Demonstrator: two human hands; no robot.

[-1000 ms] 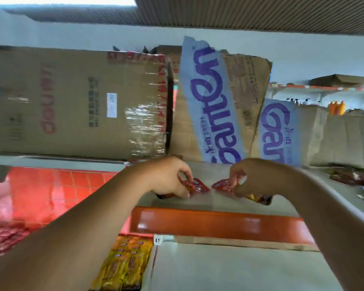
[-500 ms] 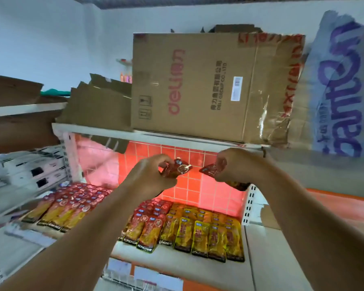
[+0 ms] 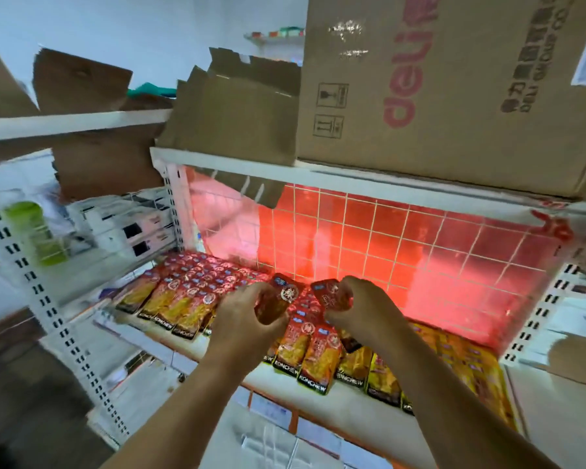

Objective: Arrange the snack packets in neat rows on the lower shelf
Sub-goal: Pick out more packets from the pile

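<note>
My left hand (image 3: 242, 314) grips a red snack packet (image 3: 281, 296) above the lower shelf (image 3: 345, 406). My right hand (image 3: 359, 306) holds another red packet (image 3: 329, 294) just to its right. Below both hands, rows of red packets (image 3: 197, 282) cover the shelf's left and middle, overlapping like tiles. Yellow packets (image 3: 467, 363) lie in rows on the right part of the shelf. My forearms hide part of the middle rows.
A large cardboard box (image 3: 454, 89) sits on the upper shelf (image 3: 237, 164) right overhead, with flattened cardboard (image 3: 237, 106) to its left. A red tiled backing (image 3: 403, 238) closes the rear. White perforated uprights (image 3: 48, 316) flank the bay. A green bottle (image 3: 38, 231) stands in the left bay.
The view has swung down from the top boxes to the lower shelf. Both hands, each still holding a packet, have come down to just above the packet rows.
</note>
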